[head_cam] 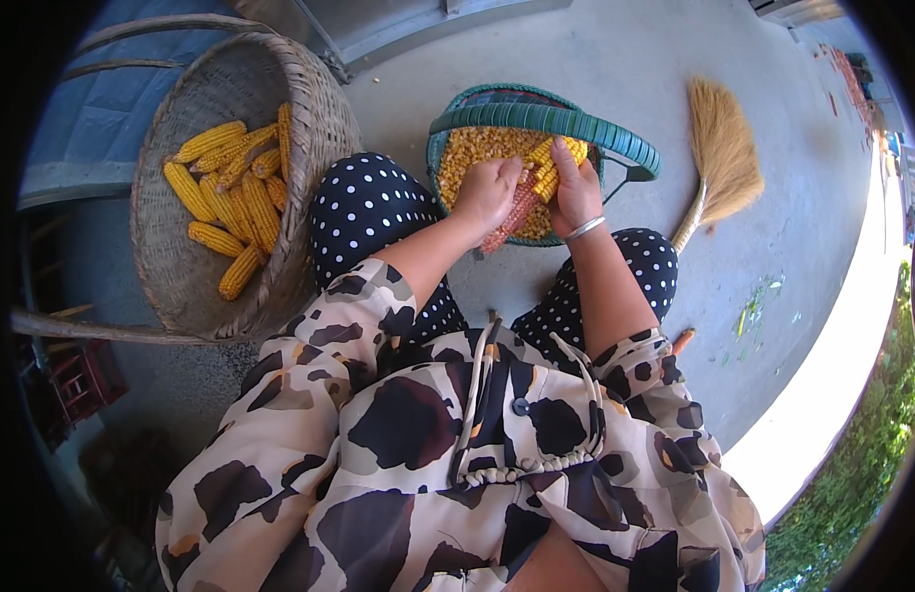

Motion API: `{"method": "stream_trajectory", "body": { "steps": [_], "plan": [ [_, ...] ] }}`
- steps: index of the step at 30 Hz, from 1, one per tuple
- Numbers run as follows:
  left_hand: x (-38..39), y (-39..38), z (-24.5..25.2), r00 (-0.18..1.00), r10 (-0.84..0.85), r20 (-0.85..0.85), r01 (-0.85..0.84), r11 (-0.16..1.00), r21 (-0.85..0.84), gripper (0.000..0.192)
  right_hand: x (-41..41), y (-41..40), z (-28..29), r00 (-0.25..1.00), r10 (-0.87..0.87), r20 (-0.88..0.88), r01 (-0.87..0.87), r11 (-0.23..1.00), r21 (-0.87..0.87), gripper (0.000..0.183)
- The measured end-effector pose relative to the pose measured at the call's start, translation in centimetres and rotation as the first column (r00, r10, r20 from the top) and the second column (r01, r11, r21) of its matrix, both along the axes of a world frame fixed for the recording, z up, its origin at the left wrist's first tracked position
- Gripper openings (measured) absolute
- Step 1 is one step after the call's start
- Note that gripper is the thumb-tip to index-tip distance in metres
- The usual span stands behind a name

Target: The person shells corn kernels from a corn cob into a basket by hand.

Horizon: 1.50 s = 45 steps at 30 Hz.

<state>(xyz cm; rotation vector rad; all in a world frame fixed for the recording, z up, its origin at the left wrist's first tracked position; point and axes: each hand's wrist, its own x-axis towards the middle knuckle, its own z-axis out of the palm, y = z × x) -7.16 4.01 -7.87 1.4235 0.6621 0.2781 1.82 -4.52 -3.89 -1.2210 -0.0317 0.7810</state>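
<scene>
Over a green woven basket [626,142] of loose corn kernels [472,148], both hands are at work close together. My left hand [491,194] is closed around a reddish, bare corn cob [513,214] that slants down toward me. A yellow ear of corn [552,172] with kernels on it is gripped in my right hand [578,189], thumb on top, and it touches the bare cob. A silver bangle circles the right wrist. The basket stands on the floor between my knees, its handle arching beyond the hands.
A large wicker basket [298,89] at the left holds several yellow corn ears [257,207]. A straw broom [724,155] lies on the concrete floor at the right. Green leaf scraps [753,311] and an orange-brown object [682,340] are near my right knee. A door stands beyond the baskets.
</scene>
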Motion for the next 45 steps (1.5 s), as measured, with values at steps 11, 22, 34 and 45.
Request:
{"method": "stream_trajectory", "body": {
  "steps": [11,22,34,45],
  "plan": [
    [0.0,-0.1,0.2,0.999,-0.009,0.032,0.011,0.998,-0.060,0.052,-0.3,0.2,0.2,0.998,0.052,-0.031,-0.052,0.998,-0.018,0.028],
    [-0.1,0.5,1.7,0.992,-0.100,0.073,0.121,0.908,-0.401,0.033,0.3,-0.2,0.0,0.994,0.069,-0.080,-0.074,0.995,-0.060,0.034],
    [0.0,-0.1,0.8,0.997,-0.083,0.001,0.083,0.994,-0.069,0.040,0.7,-0.5,-0.5,0.998,-0.070,-0.008,0.068,0.987,-0.147,0.030],
    [0.0,-0.1,-1.3,1.000,0.014,-0.013,-0.016,0.984,-0.175,0.055,0.1,0.0,0.3,0.999,-0.015,0.048,0.018,0.998,-0.066,0.027]
  ]
}}
